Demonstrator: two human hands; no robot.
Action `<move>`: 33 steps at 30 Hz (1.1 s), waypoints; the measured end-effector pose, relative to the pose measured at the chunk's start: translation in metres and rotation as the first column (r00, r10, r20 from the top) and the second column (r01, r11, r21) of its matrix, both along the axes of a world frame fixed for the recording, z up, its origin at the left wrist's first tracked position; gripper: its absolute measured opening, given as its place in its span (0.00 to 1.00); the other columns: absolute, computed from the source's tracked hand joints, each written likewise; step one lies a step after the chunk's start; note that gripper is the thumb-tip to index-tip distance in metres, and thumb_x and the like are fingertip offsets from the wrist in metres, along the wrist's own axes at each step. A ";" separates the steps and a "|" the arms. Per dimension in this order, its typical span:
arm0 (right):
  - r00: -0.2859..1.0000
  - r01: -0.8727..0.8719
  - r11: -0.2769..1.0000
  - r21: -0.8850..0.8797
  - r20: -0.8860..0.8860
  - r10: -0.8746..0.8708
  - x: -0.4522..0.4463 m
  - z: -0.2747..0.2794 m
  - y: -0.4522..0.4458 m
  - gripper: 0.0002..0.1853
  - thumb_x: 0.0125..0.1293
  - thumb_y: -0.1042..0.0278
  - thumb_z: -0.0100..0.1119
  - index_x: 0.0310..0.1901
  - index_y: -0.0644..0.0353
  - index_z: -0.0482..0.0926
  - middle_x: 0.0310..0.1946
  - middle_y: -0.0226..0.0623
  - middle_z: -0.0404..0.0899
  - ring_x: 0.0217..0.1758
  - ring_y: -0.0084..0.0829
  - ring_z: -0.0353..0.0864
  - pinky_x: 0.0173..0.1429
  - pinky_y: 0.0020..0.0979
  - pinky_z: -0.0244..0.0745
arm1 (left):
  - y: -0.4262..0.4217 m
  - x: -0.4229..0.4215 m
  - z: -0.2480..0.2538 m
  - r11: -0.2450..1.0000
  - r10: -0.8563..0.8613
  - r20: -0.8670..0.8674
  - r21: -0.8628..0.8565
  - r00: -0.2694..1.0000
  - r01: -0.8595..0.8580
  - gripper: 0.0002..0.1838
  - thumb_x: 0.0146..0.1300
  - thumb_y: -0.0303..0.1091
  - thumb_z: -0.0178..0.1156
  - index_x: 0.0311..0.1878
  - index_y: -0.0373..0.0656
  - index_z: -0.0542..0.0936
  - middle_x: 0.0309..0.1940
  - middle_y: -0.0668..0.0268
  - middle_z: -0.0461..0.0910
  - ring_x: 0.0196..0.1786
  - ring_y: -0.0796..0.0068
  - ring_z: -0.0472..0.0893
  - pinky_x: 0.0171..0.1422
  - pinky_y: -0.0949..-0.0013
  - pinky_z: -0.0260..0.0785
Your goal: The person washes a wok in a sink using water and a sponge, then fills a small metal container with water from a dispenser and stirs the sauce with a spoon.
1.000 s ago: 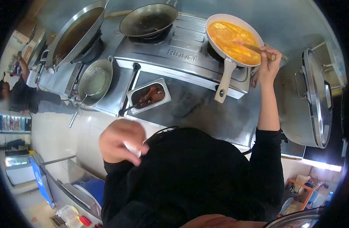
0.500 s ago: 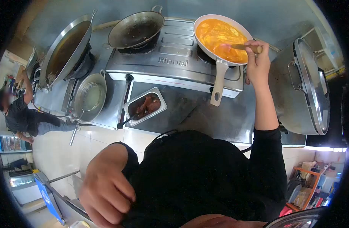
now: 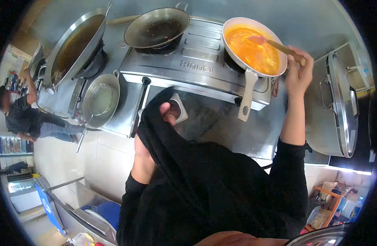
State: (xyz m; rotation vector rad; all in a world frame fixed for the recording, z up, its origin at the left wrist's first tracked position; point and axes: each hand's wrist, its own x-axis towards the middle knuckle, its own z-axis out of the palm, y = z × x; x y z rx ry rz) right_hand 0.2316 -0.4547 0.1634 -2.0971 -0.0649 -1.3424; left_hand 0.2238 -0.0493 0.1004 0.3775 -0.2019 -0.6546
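Note:
My right hand (image 3: 300, 74) is closed round the wooden handle of a spatula (image 3: 278, 46). The spatula's pinkish head rests in orange, egg-like liquid (image 3: 252, 51) inside a white pan (image 3: 280, 65) on the right burner. The pan's pale handle (image 3: 247, 96) points toward me, with no hand on it. My left hand (image 3: 145, 149) grips black cloth (image 3: 162, 123), lifted from the front of my clothing. That cloth hides most of its fingers and much of the metal tray (image 3: 180, 107) behind it.
A dark wok (image 3: 157, 29) sits on the left burner of the stove (image 3: 196, 61). Farther left are a large pan of brown liquid (image 3: 73, 49) and a strainer in a bowl (image 3: 101, 98). A big lidded pot (image 3: 326, 110) stands right. Another person (image 3: 26, 115) stands far left.
My left hand has risen from low at the left and taken hold of the black cloth, lifting it over the tray. The spatula has shifted in the orange liquid.

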 end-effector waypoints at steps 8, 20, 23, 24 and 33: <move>0.999 -0.038 0.802 -0.596 -0.003 0.045 -0.062 -0.014 0.052 0.12 0.47 0.76 0.63 0.35 0.58 0.74 0.35 0.39 0.81 0.39 0.38 0.80 0.43 0.36 0.74 | 0.039 0.046 -0.008 0.982 0.187 -0.121 0.043 0.975 -0.183 0.21 0.71 0.44 0.42 0.57 0.40 0.71 0.46 0.59 0.78 0.48 0.63 0.79 0.53 0.60 0.74; 0.994 -0.014 0.863 -0.505 -0.104 -0.045 -0.072 -0.046 0.086 0.16 0.42 0.69 0.69 0.35 0.54 0.76 0.37 0.32 0.81 0.39 0.36 0.80 0.44 0.36 0.70 | 0.081 0.102 -0.020 0.885 0.447 -0.100 0.191 0.889 -0.424 0.17 0.70 0.42 0.46 0.52 0.41 0.75 0.43 0.60 0.80 0.42 0.64 0.81 0.48 0.59 0.76; 0.979 -0.071 0.844 -0.532 -0.197 -0.042 -0.075 -0.041 0.093 0.18 0.40 0.67 0.69 0.36 0.53 0.78 0.39 0.30 0.80 0.41 0.35 0.78 0.45 0.35 0.66 | 0.078 0.107 -0.023 0.895 0.427 -0.125 0.197 0.896 -0.399 0.17 0.70 0.42 0.46 0.51 0.41 0.75 0.43 0.60 0.80 0.42 0.63 0.81 0.48 0.59 0.75; 0.973 -0.076 0.848 -0.525 -0.226 -0.053 -0.076 -0.041 0.096 0.19 0.39 0.66 0.70 0.37 0.53 0.78 0.40 0.30 0.80 0.42 0.35 0.78 0.46 0.35 0.65 | 0.078 0.108 -0.024 0.898 0.422 -0.131 0.199 0.897 -0.393 0.17 0.70 0.42 0.46 0.51 0.41 0.75 0.43 0.60 0.80 0.42 0.63 0.81 0.48 0.59 0.75; 0.898 -0.138 0.860 -0.491 -0.428 -0.100 -0.089 -0.048 0.106 0.23 0.38 0.54 0.70 0.40 0.48 0.80 0.47 0.29 0.77 0.51 0.36 0.72 0.53 0.39 0.58 | 0.078 0.124 -0.033 0.913 0.383 -0.173 0.222 0.907 -0.343 0.17 0.70 0.42 0.46 0.50 0.40 0.76 0.42 0.60 0.80 0.43 0.63 0.81 0.49 0.59 0.75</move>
